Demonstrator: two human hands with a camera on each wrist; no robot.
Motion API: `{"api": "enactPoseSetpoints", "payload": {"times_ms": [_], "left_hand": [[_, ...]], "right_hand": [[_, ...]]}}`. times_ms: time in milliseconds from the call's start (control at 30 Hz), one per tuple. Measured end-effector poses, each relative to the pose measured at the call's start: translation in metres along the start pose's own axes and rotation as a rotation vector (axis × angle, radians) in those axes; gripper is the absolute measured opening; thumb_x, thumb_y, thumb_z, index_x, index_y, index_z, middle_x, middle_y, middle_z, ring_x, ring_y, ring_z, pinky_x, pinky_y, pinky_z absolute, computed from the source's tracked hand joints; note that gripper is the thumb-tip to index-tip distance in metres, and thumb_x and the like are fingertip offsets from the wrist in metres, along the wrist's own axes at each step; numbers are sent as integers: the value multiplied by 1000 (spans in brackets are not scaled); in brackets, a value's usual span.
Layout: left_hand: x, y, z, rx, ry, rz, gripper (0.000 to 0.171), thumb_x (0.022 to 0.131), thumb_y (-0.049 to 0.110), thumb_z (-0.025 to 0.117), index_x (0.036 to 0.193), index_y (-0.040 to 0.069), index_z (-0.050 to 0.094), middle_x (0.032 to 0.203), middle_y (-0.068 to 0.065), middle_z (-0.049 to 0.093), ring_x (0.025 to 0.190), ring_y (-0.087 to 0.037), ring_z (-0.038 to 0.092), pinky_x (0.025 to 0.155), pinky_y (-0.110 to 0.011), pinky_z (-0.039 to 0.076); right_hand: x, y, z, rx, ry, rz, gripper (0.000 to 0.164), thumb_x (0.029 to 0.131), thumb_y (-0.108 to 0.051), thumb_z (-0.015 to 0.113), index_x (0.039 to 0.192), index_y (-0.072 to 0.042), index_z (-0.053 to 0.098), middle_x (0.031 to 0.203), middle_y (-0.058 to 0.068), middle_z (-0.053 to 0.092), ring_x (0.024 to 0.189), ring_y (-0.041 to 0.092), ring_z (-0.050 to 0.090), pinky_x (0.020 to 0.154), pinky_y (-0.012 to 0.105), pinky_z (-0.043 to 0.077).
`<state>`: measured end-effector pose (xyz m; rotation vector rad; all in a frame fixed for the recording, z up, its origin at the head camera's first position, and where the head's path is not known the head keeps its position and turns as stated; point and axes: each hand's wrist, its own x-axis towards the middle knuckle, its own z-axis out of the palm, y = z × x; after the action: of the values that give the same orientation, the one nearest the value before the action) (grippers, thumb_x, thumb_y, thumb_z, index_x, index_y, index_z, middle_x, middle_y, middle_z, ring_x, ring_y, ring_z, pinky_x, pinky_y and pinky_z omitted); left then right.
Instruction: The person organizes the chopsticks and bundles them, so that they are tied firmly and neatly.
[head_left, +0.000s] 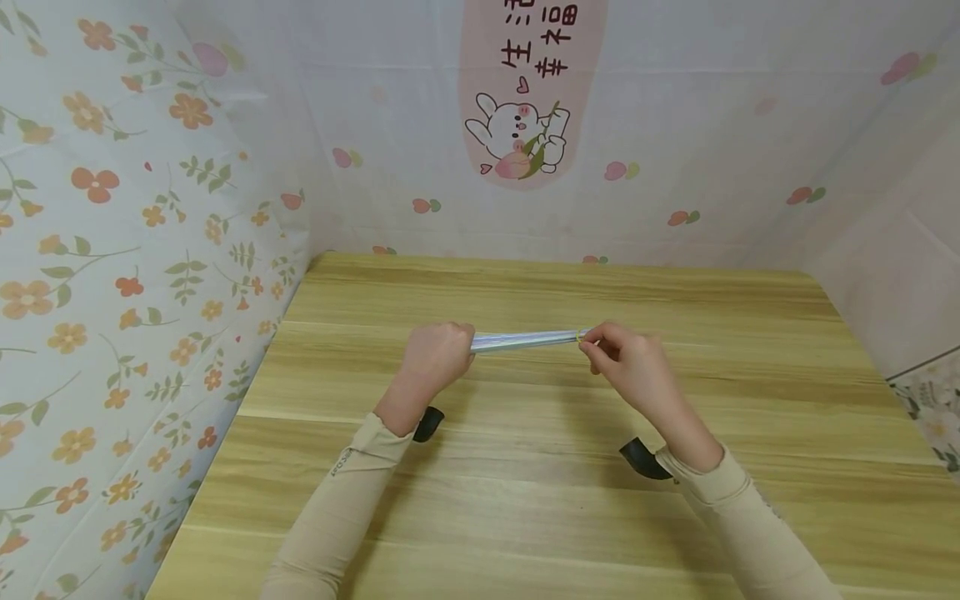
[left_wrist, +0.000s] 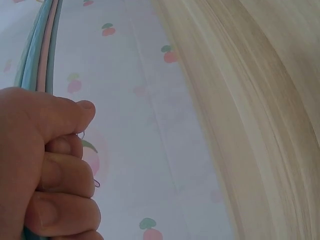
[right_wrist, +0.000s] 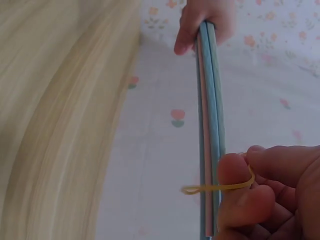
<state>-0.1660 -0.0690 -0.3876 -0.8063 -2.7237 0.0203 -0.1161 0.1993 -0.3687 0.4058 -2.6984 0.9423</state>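
Observation:
In the head view my left hand point(head_left: 438, 358) grips one end of a bundle of slim pastel chopsticks point(head_left: 525, 340), held level above the table. Blue, pink and greenish chopsticks point(right_wrist: 209, 110) lie side by side in the right wrist view. At their other end my right hand point(head_left: 633, 371) pinches a yellow rubber band point(right_wrist: 215, 188), which crosses over the bundle and loops at a finger. Whether the band passes fully round the chopsticks is hidden. In the left wrist view the left fingers point(left_wrist: 65, 172) curl tightly around them.
A wood-grain table point(head_left: 517, 500) lies below both hands. Behind it hangs a white printed cloth point(head_left: 675, 108), and a floral cloth point(head_left: 135, 275) covers the left side. Dark straps point(head_left: 645, 460) show at the wrists.

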Motion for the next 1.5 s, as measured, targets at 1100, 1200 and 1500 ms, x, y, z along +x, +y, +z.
{"api": "enactPoseSetpoints", "payload": {"times_ms": [1100,1200,1500], "left_hand": [[-3,-7,-3,51,104,-17,22,78,17,74,67,8,58,54,-1,55,43,-8,36,37,-28,40],[-4,-7,-2,40,95,-25,22,79,16,74,66,8,58,53,0,53,44,-8,36,37,-27,39],[-6,-7,0,25,90,-62,19,80,14,72,69,7,59,54,-2,56,42,-9,38,37,-29,41]], "right_hand": [[-8,24,16,364,-300,227,13,93,-4,57,99,2,68,84,17,70,64,20,65,61,30,55],[-12,22,18,405,-312,120,18,92,-3,58,105,1,70,87,15,71,66,13,65,63,29,55],[-23,16,39,650,-173,-155,72,91,8,52,152,-10,18,86,22,67,72,14,69,65,31,56]]}}
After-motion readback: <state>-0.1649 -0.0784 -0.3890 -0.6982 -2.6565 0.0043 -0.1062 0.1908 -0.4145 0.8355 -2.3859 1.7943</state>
